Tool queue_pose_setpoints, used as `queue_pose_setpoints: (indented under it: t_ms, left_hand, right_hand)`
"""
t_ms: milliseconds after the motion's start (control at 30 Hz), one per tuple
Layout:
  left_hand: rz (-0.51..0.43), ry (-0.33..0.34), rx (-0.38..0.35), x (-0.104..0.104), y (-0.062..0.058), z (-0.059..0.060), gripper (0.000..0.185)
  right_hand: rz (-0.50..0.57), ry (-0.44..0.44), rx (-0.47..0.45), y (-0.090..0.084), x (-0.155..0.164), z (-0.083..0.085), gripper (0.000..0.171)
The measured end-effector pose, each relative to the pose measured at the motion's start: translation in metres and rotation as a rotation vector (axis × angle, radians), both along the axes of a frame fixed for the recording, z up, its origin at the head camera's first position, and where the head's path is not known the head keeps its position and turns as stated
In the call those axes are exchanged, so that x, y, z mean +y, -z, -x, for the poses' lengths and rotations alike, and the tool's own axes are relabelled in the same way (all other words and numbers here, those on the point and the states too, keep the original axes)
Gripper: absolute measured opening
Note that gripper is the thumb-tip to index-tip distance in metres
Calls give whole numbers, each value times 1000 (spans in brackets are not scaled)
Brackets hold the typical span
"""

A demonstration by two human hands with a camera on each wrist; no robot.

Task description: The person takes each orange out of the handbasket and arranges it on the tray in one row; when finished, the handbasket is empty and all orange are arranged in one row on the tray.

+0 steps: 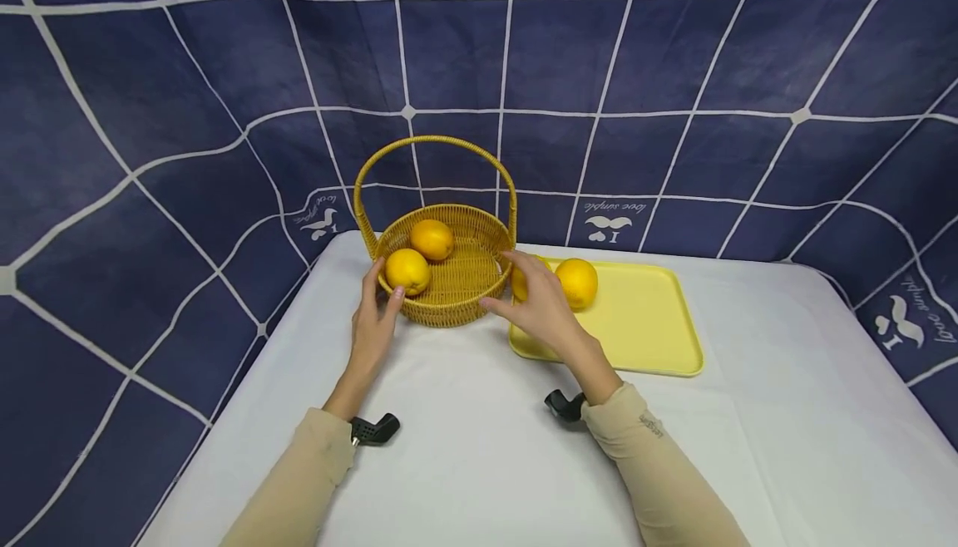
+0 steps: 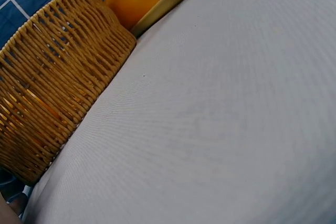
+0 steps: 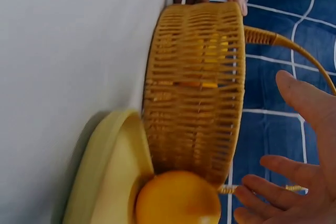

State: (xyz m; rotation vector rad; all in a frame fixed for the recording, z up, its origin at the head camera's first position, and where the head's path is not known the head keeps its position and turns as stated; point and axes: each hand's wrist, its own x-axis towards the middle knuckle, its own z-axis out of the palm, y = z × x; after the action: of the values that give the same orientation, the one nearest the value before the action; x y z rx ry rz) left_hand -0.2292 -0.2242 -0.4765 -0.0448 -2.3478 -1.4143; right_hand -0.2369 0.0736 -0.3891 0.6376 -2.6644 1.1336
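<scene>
While I watch from the head cam, going big to small:

Backdrop (image 1: 674, 73): navy cloth w/ white grid lines, hangs behind and to both sides of the table.

Table (image 1: 464, 464): white top, carries everything below.

Tray (image 1: 644, 322): pale yellow, flat on the table, just right of the basket, its near-left corner under my right wrist.

Basket (image 1: 449, 281): woven wicker, round, arched handle upright over it; sits at the far middle of the table, its right side against the tray edge per the right wrist cam.

Left hand (image 1: 374, 322): at the basket's left-front wall, fingers up along the weave, thumb near the rim. Fingers look fairly straight, resting on the wicker, not curled round anything.

Right hand (image 1: 535, 302): at the basket's right side, over the tray's left end. Right wrist cam shows fingers spread and relaxed, holding nothing, close to the wall but contact unclear.

Oranges in basket: one at the front-left rim (image 1: 407, 271), just above my left fingers; one further back (image 1: 432, 239).

Oranges on tray: one in full view (image 1: 577, 283), just right of my right hand; a second (image 1: 519, 281) mostly hidden behind that hand, beside the basket wall.
</scene>
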Motion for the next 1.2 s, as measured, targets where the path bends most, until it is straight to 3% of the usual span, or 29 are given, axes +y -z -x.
queue_pose_setpoints:
  t_ms: [500, 900, 1200]
  left_hand:
    - [-27, 11, 9, 7, 0, -4, 63]
    - [-3, -11, 22, 0, -5, 0, 61]
    - [-12, -13, 24, 5, -2, -1, 62]
  right_hand:
    - [-16, -74, -7, -10, -52, 21, 76]
    - [-21, -133, -123, -16, -103, 46, 71]
    - [-72, -149, -166, -8, -128, 58, 68]
